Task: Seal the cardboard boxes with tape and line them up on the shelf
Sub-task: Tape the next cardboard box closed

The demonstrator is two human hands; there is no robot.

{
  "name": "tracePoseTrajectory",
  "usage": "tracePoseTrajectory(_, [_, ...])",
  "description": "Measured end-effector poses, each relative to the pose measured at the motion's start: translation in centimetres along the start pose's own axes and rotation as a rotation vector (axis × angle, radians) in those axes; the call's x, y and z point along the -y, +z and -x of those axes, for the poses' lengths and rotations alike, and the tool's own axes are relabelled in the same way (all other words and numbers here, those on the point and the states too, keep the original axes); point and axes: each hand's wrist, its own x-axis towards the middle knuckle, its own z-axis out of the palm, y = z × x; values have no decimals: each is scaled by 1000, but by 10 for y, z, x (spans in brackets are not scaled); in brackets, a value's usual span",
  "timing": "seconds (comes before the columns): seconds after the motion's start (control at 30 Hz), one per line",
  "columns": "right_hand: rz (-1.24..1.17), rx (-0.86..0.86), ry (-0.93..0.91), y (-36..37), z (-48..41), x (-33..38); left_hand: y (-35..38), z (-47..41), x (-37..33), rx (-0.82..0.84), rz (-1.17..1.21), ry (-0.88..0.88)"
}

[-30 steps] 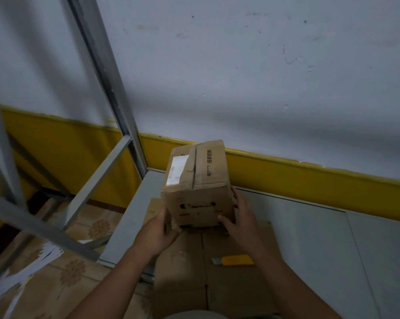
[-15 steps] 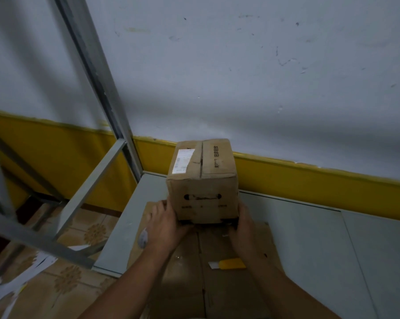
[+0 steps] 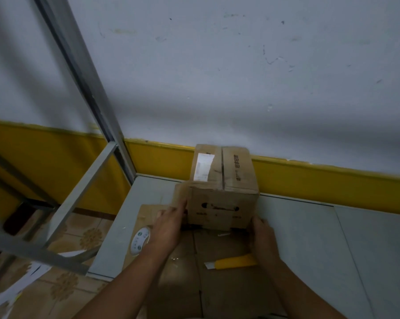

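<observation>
Head view: both hands, left hand (image 3: pixel 169 223) and right hand (image 3: pixel 262 236), against cardboard box (image 3: pixel 222 192) sides.

box (image 3: pixel 222 180): matt brown cardboard | shelf (image 3: pixel 309 238): smooth grey | frame (image 3: pixel 84 72): metal

I see a brown cardboard box (image 3: pixel 223 187) w/ white label (image 3: pixel 202 166) & black print, on a pale grey shelf (image 3: pixel 309 229). Yellow cutter (image 3: pixel 232 263) lies on brown flat cardboard (image 3: pixel 217 284). Wall (image 3: pixel 217 65): grey-white over a yellow band (image 3: pixel 320 183). Floor tiles (image 3: pixel 63 284): tan w/ floral motifs.
</observation>
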Motion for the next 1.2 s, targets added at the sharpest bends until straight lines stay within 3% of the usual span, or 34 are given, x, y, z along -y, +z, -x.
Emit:
tracePoseTrajectory(0.13, [-17,186,83,0,3,-7,18,-4,9,270,-245,13])
tracePoseTrajectory(0.23, [-30,329,70,0,0,-3,27,-7,21,343,-228,6])
tracePoseTrajectory(0.4, [-309,186,183,-10,-5,6,-5,10,23,104,-27,95])
tracePoseTrajectory(0.5, [-377,33,248,-23,-2,13,-23,36,31,-52,48,-3])
tracePoseTrajectory(0.6, [-397,-142,245,-42,1,27,-26,61,52,-7,70,-208])
tracePoseTrajectory(0.7, [-401,-242,160,-59,-1,47,-24,74,66,119,-2,-296])
tracePoseTrajectory(0.83, [-390,-333,14,-74,-12,70,-27,76,63,89,-161,-162])
tracePoseTrajectory(0.97, [-398,-380,-159,-95,-15,103,-55,79,59,-87,83,18])
tracePoseTrajectory(1.03, [-438,-298,-203,-107,-15,125,-78,83,48,-144,158,136])
tracePoseTrajectory(1.2, [-431,290,-267,-123,-15,181,-124,80,4,-220,314,332])
